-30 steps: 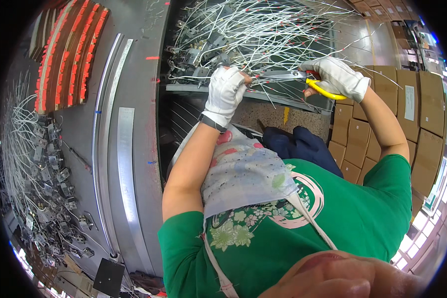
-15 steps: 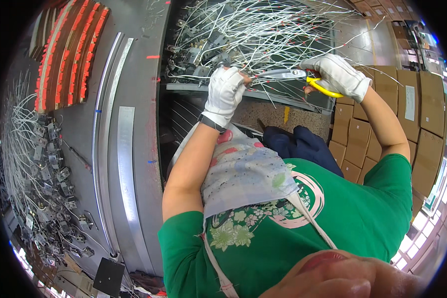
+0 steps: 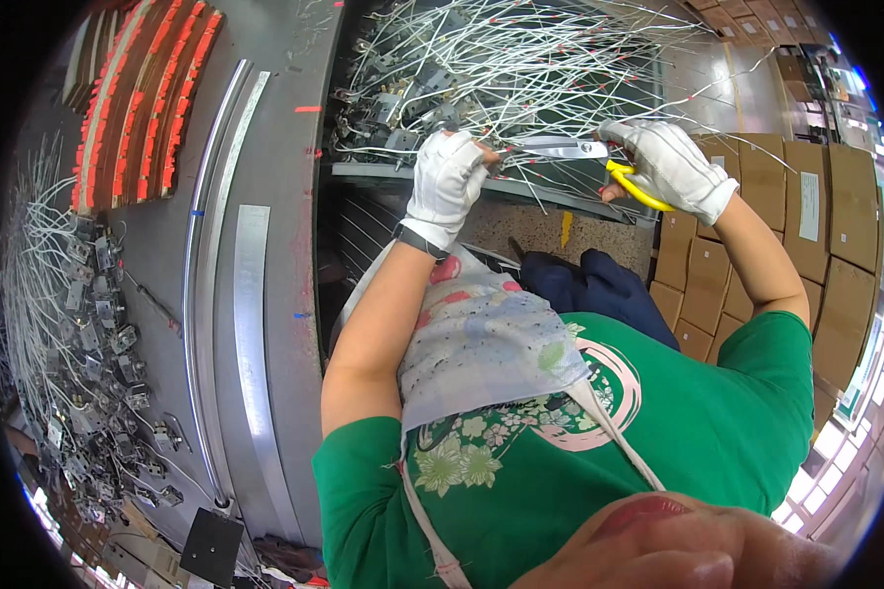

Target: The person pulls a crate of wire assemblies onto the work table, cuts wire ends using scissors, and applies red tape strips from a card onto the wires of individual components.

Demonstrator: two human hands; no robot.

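Observation:
Both my hands wear white gloves with bare fingertips and are raised over the near edge of a dark tray (image 3: 368,172). My right hand (image 3: 673,175) is closed round yellow-handled scissors (image 3: 563,148), whose blades point left. The blade tips reach the fingers of my left hand (image 3: 444,187). That hand is closed in a pinch; what it holds is too small and covered to make out. Beyond the hands, the tray holds a heap of white wires (image 3: 560,74) with red marks and small metal parts (image 3: 388,106) at their left ends.
At left, a grey table (image 3: 300,245) bears long metal strips (image 3: 252,324), a screwdriver-like tool (image 3: 153,302), stacked brown pieces with red edges (image 3: 147,98), and a second heap of metal parts (image 3: 88,363) with wires. Cardboard boxes (image 3: 756,236) are stacked at right.
The yellow handle has swung slightly down toward me, and my right hand has shifted a little with it. My left hand stays in nearly the same place.

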